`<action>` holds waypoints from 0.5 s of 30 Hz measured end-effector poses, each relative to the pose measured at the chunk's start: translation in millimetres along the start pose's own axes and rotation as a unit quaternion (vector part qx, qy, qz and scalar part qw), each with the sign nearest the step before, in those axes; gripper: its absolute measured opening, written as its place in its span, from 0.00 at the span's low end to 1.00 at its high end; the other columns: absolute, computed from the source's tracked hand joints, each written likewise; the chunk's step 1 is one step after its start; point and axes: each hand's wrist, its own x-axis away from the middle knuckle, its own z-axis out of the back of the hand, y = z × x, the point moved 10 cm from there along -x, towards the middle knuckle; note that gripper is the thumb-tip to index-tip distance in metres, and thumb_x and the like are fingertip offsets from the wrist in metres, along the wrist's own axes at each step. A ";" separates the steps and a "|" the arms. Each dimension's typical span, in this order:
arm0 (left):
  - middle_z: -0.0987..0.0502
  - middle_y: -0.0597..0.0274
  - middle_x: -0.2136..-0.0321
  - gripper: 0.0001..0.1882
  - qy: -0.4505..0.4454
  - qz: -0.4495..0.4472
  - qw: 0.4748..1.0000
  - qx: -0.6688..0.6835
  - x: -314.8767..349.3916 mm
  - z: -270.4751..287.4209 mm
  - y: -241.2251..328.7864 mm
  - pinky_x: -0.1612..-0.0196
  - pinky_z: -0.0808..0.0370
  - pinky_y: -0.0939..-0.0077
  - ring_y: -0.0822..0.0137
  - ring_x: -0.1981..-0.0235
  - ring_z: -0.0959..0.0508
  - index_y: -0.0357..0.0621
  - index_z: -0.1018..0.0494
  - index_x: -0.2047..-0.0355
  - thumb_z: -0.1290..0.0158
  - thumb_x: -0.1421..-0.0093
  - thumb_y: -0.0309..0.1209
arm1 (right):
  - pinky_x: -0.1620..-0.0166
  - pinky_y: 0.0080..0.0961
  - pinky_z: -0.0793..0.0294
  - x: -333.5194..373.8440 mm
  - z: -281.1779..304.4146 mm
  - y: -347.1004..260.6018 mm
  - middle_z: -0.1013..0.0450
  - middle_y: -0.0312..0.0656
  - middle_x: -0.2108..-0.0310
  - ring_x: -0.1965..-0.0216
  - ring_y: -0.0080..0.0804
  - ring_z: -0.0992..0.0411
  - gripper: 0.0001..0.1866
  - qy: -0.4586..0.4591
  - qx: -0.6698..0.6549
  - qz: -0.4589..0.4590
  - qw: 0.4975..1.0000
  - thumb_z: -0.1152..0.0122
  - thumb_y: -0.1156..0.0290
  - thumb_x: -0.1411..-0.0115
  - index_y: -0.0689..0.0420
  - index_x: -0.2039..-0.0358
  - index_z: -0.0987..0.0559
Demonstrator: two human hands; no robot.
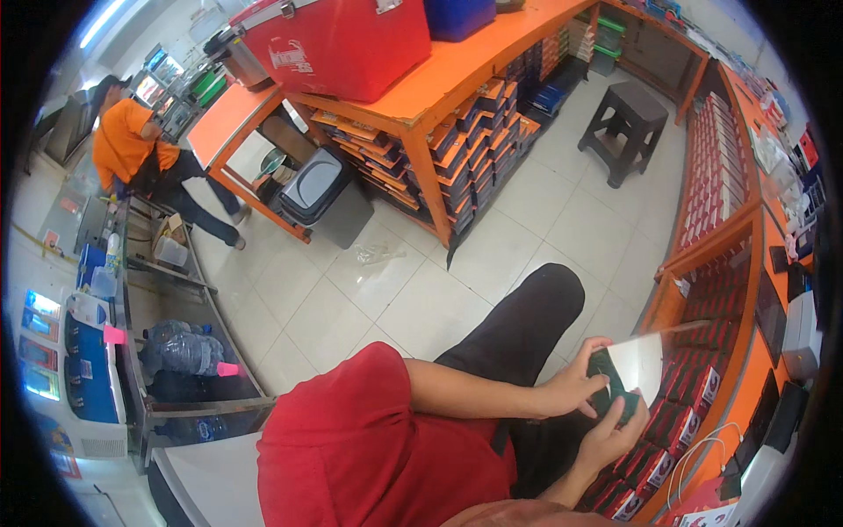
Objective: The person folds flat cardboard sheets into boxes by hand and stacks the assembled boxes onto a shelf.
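Observation:
At the right, my left hand (572,386) closes on the upper edge of a flat dark green piece (602,369), about the size of a phone. My right hand (610,436) grips the same piece from below, thumb on its face. A white, glossy sheet (638,362) sticks out behind the piece on its right side; I cannot tell whether the two are joined. Both hands are above my lap, beside the orange shelf.
Rows of small red-and-black boxes (685,386) fill the shelf at right; a white cable (694,452) lies on its top. Ahead stand a grey bin (338,206), an orange table (457,75) with a red cooler box (338,48), and a dark stool (625,127). A person in orange (127,140) is far left.

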 end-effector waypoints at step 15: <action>0.33 0.46 0.40 0.42 -0.149 0.110 0.974 -0.133 -12.8 16.1 -3.8 0.75 0.18 0.72 0.62 0.56 0.21 0.50 0.59 0.26 0.46 0.30 0.40 | 0.32 0.40 0.37 2.7 62.1 77.0 0.38 0.53 0.30 0.32 0.47 0.37 0.29 0.132 -0.118 -0.164 0.970 0.47 0.73 0.29 0.64 0.30 0.37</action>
